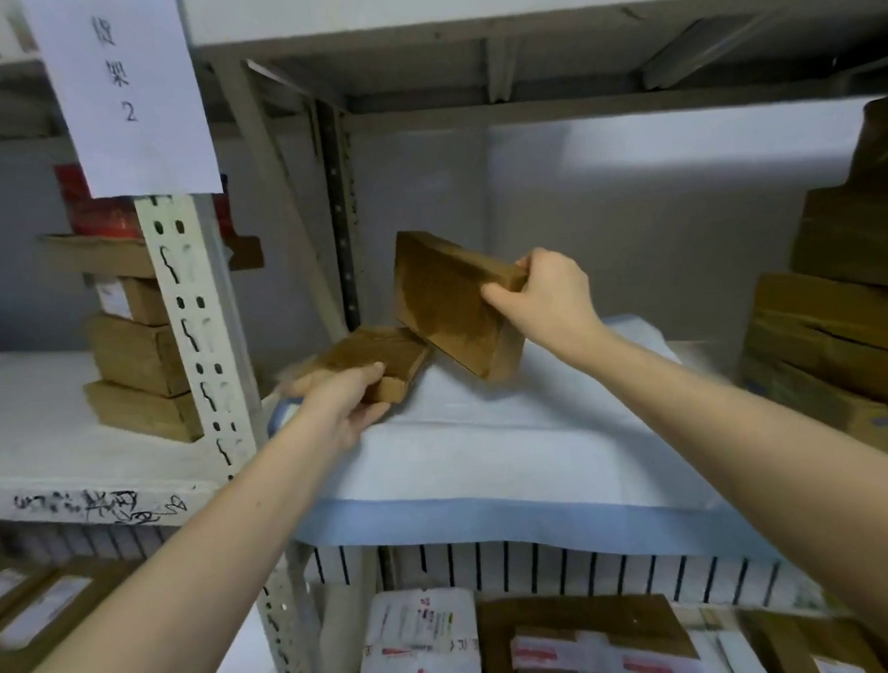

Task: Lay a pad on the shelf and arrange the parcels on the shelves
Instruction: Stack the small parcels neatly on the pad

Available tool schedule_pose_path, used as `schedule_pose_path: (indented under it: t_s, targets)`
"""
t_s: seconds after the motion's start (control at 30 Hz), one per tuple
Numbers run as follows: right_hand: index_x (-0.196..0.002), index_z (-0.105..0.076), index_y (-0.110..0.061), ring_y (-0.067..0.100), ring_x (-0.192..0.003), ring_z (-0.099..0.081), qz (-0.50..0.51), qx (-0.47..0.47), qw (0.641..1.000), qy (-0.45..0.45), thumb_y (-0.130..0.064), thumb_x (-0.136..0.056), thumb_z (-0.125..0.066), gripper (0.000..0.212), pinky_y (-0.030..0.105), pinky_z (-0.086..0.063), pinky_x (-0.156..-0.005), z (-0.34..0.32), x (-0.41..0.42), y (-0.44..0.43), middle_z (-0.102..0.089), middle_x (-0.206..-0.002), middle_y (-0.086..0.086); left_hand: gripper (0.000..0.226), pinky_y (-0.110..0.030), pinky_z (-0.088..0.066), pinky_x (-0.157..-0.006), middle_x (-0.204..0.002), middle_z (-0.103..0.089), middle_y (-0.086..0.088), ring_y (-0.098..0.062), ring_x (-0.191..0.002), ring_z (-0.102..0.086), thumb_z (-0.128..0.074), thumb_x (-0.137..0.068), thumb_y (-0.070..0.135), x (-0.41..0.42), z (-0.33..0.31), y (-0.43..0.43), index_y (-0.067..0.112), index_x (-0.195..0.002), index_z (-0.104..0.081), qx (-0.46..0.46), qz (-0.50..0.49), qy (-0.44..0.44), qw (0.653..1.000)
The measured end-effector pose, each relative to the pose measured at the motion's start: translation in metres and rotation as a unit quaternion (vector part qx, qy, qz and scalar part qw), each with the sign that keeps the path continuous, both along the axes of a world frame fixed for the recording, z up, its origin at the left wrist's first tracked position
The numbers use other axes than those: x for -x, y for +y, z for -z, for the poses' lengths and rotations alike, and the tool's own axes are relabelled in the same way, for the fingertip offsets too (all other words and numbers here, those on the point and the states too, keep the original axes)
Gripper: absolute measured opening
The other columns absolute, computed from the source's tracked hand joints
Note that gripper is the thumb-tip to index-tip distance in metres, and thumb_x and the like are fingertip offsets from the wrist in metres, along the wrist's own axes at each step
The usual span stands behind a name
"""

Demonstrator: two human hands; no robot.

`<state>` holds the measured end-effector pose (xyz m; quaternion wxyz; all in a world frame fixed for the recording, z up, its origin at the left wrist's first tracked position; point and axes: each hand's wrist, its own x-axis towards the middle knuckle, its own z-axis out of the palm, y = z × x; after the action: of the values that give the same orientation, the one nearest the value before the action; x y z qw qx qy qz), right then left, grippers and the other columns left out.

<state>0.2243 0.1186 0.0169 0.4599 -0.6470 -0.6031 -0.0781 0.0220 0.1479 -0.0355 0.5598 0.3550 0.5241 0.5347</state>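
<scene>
A white pad with a blue border (489, 457) covers the middle shelf in front of me. My left hand (340, 401) grips the near edge of a flat brown cardboard parcel (376, 352) lying at the pad's back left. My right hand (545, 292) holds a second, larger brown parcel (450, 300) by its upper right corner. This one is tilted on edge, its lower corner touching the pad beside the flat parcel.
A perforated upright post (194, 318) with a paper sign (125, 90) divides this bay from the left one, where several brown boxes (134, 362) are stacked. More boxes (837, 315) pile up at the right. Taped parcels (576, 643) fill the shelf below.
</scene>
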Motion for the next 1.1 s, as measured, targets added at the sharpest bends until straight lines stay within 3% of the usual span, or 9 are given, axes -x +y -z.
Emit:
schedule_pose_path:
  t_s: [0.07, 0.2, 0.37, 0.47, 0.57, 0.67, 0.73, 0.83, 1.1]
  targets:
    - [-0.088, -0.056, -0.004, 0.03, -0.086, -0.058, -0.008, 0.0, 1.0, -0.015, -0.041, -0.08, -0.064, 0.038, 0.039, -0.045, -0.068, -0.003, 0.001, 0.009, -0.061, -0.089, 0.013, 0.067, -0.039, -0.049, -0.094, -0.131, -0.05, -0.009, -0.026, -0.118, -0.052, -0.075, -0.077, 0.011, -0.001, -0.002, 0.003, 0.004, -0.131, -0.038, 0.0, -0.014, 0.059, 0.998]
    - [-0.095, -0.055, -0.006, 0.034, -0.09, -0.057, 0.024, -0.011, 0.997, -0.078, -0.045, -0.08, -0.062, 0.042, 0.039, -0.047, -0.071, -0.008, -0.001, 0.016, -0.057, -0.1, 0.014, 0.112, -0.046, -0.032, -0.111, -0.153, -0.011, -0.016, -0.035, -0.139, -0.024, -0.079, -0.073, 0.029, 0.007, -0.014, 0.006, 0.011, -0.15, 0.001, -0.011, -0.096, 0.318, 0.943]
    - [-0.103, -0.055, -0.005, 0.038, -0.094, -0.058, 0.039, -0.002, 0.989, -0.14, -0.043, -0.083, -0.061, 0.043, 0.043, -0.051, -0.075, -0.008, 0.001, 0.023, -0.054, -0.107, 0.016, 0.068, -0.042, -0.04, -0.1, -0.147, -0.028, -0.018, -0.036, -0.13, -0.038, -0.061, -0.089, 0.035, 0.008, -0.016, 0.018, 0.011, -0.143, -0.029, -0.02, -0.034, 0.516, 0.856]
    - [-0.102, -0.054, -0.006, 0.036, -0.093, -0.058, 0.023, 0.01, 0.989, -0.145, -0.041, -0.084, -0.061, 0.04, 0.043, -0.052, -0.074, -0.006, 0.0, 0.025, -0.054, -0.106, 0.014, 0.031, -0.034, -0.048, -0.075, -0.103, -0.059, -0.007, -0.026, -0.095, -0.058, -0.057, -0.089, 0.042, 0.011, -0.008, 0.022, 0.015, -0.103, -0.052, -0.035, 0.019, 0.606, 0.794]
    - [-0.093, -0.052, -0.01, 0.031, -0.086, -0.057, -0.008, 0.017, 0.989, -0.147, -0.041, -0.082, -0.064, 0.035, 0.039, -0.051, -0.067, -0.004, -0.002, 0.025, -0.051, -0.095, 0.009, 0.027, -0.03, -0.043, -0.065, -0.078, -0.055, 0.0, -0.021, -0.081, -0.058, -0.057, -0.089, 0.043, 0.013, -0.01, 0.022, 0.018, -0.084, -0.048, -0.061, 0.016, 0.647, 0.76]
    - [-0.083, -0.051, -0.012, 0.025, -0.077, -0.056, -0.03, 0.03, 0.99, -0.132, -0.042, -0.078, -0.067, 0.035, 0.034, -0.047, -0.059, -0.007, -0.004, 0.025, -0.05, -0.083, 0.004, 0.038, -0.028, -0.045, -0.064, -0.081, -0.058, -0.001, -0.019, -0.079, -0.059, -0.055, -0.088, 0.05, 0.015, -0.021, 0.019, 0.014, -0.1, -0.056, -0.04, 0.043, 0.681, 0.73]
    - [-0.079, -0.052, -0.012, 0.022, -0.073, -0.056, -0.039, 0.031, 0.991, -0.121, -0.042, -0.076, -0.068, 0.034, 0.031, -0.045, -0.055, -0.011, -0.003, 0.025, -0.049, -0.076, 0.002, 0.075, -0.034, -0.05, -0.083, -0.106, -0.06, -0.006, -0.025, -0.1, -0.058, -0.055, -0.076, 0.071, 0.011, -0.025, 0.022, 0.013, -0.123, -0.048, -0.006, 0.077, 0.691, 0.719]
    - [-0.078, -0.054, -0.011, 0.022, -0.071, -0.057, -0.036, 0.028, 0.992, -0.117, -0.041, -0.077, -0.068, 0.033, 0.033, -0.049, -0.056, -0.015, -0.001, 0.024, -0.05, -0.075, 0.002, 0.135, -0.053, -0.031, -0.11, -0.153, -0.025, -0.014, -0.038, -0.138, -0.028, -0.055, -0.046, 0.092, -0.004, -0.017, 0.022, 0.023, -0.151, -0.005, 0.037, 0.145, 0.707, 0.691]
    - [-0.079, -0.053, -0.013, 0.023, -0.074, -0.056, -0.006, -0.006, 0.995, -0.099, -0.042, -0.08, -0.065, 0.032, 0.034, -0.051, -0.06, -0.023, -0.015, 0.015, -0.053, -0.084, 0.005, 0.108, -0.039, -0.042, -0.099, -0.129, -0.046, -0.006, -0.029, -0.115, -0.047, -0.065, -0.049, 0.077, -0.016, -0.028, 0.023, 0.022, -0.137, -0.037, 0.049, 0.204, 0.693, 0.69]
